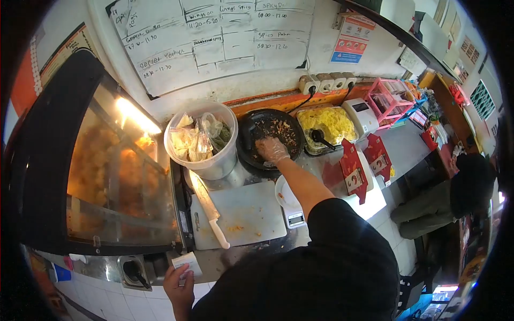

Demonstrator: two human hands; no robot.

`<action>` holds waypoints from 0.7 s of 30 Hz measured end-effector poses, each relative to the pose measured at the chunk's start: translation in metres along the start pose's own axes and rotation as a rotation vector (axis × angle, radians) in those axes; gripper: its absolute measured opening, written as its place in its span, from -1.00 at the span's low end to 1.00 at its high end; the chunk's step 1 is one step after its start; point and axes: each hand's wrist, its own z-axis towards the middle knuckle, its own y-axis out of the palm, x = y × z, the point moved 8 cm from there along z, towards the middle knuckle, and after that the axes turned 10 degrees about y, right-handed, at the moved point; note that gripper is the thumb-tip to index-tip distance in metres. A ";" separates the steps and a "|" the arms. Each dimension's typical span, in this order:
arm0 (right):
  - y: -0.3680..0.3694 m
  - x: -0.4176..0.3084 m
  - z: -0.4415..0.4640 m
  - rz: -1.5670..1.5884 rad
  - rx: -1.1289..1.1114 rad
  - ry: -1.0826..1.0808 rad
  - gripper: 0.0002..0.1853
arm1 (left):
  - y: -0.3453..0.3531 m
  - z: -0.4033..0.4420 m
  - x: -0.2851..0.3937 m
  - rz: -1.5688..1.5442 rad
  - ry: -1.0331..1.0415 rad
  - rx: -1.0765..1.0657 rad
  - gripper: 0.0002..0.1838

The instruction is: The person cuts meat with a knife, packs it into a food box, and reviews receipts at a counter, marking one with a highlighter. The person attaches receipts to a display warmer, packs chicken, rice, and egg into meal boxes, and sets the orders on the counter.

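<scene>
My right hand [273, 150], in a clear plastic glove, reaches down into a black pan [247, 128] of chopped brown food; its fingers are bent into the food, and what they hold is hidden. My left hand [179, 285] pinches a small white paper [187, 263] near the counter's front edge. A large knife [210, 211] lies on the white cutting board [257, 214] between them. Beside the board, a digital scale [295, 218] carries a white round dish [287, 193]. A tray of yellow food [327, 125] with a black spoon stands right of the pan.
A clear bucket [225, 168] of bagged items stands left of the pan. The lit glass display case [123, 160] fills the left side. Red boxes [352, 171], a white device [361, 115] and a pink rack [383, 99] are at the right. Another person [450, 198] stands far right.
</scene>
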 end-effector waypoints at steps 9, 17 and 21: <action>-0.010 0.052 0.012 1.057 0.237 0.197 -0.71 | 0.009 0.011 -0.051 -0.074 0.106 -0.205 -0.76; -0.173 0.107 -0.116 1.963 -0.025 0.532 -0.77 | 0.062 0.033 -0.001 -0.099 0.232 -0.248 -0.74; -0.187 0.258 -0.148 1.624 0.116 0.285 -0.63 | 0.121 0.007 0.012 -0.287 0.085 -0.223 -0.73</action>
